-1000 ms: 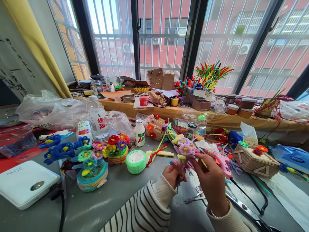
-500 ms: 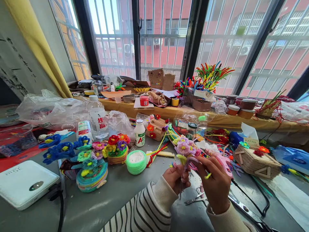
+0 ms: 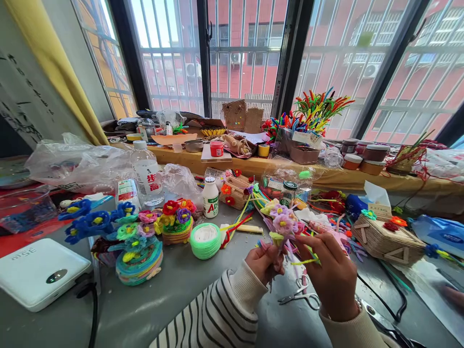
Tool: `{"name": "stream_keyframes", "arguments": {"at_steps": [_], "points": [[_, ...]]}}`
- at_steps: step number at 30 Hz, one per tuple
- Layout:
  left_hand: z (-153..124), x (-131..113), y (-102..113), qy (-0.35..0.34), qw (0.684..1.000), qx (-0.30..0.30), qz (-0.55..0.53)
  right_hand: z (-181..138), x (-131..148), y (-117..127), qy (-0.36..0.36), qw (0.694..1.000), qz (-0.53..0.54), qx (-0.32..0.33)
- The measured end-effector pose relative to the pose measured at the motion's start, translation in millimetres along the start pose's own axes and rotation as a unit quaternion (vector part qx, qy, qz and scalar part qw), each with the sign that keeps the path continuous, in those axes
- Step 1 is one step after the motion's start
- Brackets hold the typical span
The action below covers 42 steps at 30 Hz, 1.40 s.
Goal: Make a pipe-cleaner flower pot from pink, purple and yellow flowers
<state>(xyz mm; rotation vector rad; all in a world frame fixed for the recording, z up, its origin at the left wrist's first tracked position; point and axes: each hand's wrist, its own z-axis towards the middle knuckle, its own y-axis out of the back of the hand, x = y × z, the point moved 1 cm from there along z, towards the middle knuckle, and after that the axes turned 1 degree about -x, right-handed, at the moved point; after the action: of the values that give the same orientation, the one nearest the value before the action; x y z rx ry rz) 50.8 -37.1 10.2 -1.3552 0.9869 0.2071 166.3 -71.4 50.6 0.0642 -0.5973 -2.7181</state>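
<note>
My left hand [image 3: 266, 263] is closed around the stems of a small bouquet of fuzzy pipe-cleaner flowers [image 3: 284, 223], mostly lilac and pink with pale yellow. The bouquet stands upright above the fist. Close on its right side, my right hand [image 3: 328, 270] has thumb and fingers pinched together. A yellow-green pipe cleaner [image 3: 302, 263] sticks out from under those fingers; its other part is hidden. Small silver scissors [image 3: 299, 294] lie on the table below the hands. Behind my right hand, a pink glue gun [image 3: 340, 238] is partly covered.
Finished flower pots [image 3: 139, 263] and a green ribbon roll [image 3: 205, 241] stand to the left, near a white bottle [image 3: 210, 198] and a power bank [image 3: 41, 275]. A twine-wrapped box [image 3: 387, 239] sits right. Larger scissors [image 3: 377, 316] and a black cable [image 3: 400, 304] lie at front right.
My right hand has moved slightly right and down, away from the lilac stem it was pinching. More of the yellow-green pipe cleaner shows. A blurred shape has appeared at the right edge.
</note>
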Motion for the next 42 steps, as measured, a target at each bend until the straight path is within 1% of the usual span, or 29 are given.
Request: {"name": "stream_keyframes", "arguments": {"at_steps": [6, 10, 12, 15, 19, 20, 22, 23, 25, 27, 29, 31, 33, 35, 39, 42], "points": [[-1, 0, 1, -0.003, 1.000, 0.022, -0.022, -6, 4, -4, 0.015, 0.998, -0.026, -0.056], [0, 2, 1, 0.002, 0.999, 0.019, -0.029, -7, 5, -5, 0.011, 0.997, -0.027, -0.068], [0, 3, 1, 0.002, 0.999, 0.014, -0.035, -6, 5, -5, 0.002, 0.998, -0.010, -0.061], [-1, 1, 0, -0.002, 0.998, 0.030, -0.050, -4, 6, -5, -0.037, 0.998, 0.045, -0.036], [-1, -6, 3, 0.015, 0.994, 0.072, -0.085, -4, 5, -2, -0.141, 0.980, 0.133, -0.040], [-1, -8, 4, 0.014, 0.993, 0.077, -0.094, -3, 5, 0, -0.156, 0.976, 0.148, -0.043], [1, -12, 7, 0.006, 0.991, 0.078, -0.105, -1, 4, 4, -0.162, 0.972, 0.163, -0.042], [1, -13, 8, 0.000, 0.991, 0.075, -0.107, 0, 3, 5, -0.156, 0.973, 0.168, -0.030], [2, -15, 9, -0.016, 0.993, 0.060, -0.102, 3, 3, 7, -0.130, 0.973, 0.187, 0.017], [3, -15, 9, -0.035, 0.995, 0.030, -0.084, 4, 3, 7, -0.095, 0.967, 0.217, 0.089], [3, -15, 8, -0.061, 0.997, -0.005, -0.048, 3, 4, 6, -0.076, 0.954, 0.245, 0.157], [4, -14, 8, -0.081, 0.996, -0.030, -0.013, 1, 6, 3, -0.097, 0.939, 0.258, 0.207], [5, -12, 9, -0.090, 0.995, -0.047, 0.021, -1, 9, 0, -0.134, 0.926, 0.259, 0.240], [6, -11, 11, -0.098, 0.992, -0.062, 0.055, -1, 12, -2, -0.157, 0.920, 0.251, 0.257], [6, -9, 12, -0.119, 0.982, -0.078, 0.123, 2, 16, -4, -0.201, 0.914, 0.248, 0.250], [3, -8, 9, -0.127, 0.973, -0.079, 0.178, 2, 17, -6, -0.237, 0.900, 0.266, 0.252]]}}
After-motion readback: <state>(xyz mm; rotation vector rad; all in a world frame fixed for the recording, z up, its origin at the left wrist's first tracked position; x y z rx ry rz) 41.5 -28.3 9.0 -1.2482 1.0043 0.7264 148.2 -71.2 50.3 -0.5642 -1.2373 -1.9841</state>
